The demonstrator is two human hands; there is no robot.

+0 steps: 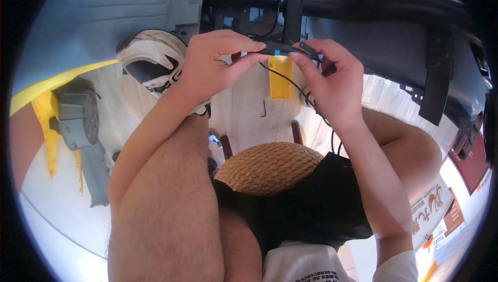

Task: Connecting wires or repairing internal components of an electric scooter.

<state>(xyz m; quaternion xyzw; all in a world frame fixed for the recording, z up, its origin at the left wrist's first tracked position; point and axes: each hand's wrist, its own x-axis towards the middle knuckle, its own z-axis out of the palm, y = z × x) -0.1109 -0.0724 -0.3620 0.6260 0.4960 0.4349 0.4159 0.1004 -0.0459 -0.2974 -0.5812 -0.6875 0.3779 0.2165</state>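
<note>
A black cable with a small blue band is stretched between my two hands. Its left end sits pinched between the thumb and forefinger of my left hand. Thumb and fingers of my right hand close on the other side, where another dark strand with a blue tip pokes out. A thinner black wire loops beneath the hands, and loose coils hang below my right hand toward my lap. Just beyond the cable stands a black upright bar of a large dark frame.
A yellow block lies beneath the cable, near a small hex key on the wood-look floor. Beneath me is a woven stool. A white shoe is beside a grey-blue panel. Black tubing crosses the far side.
</note>
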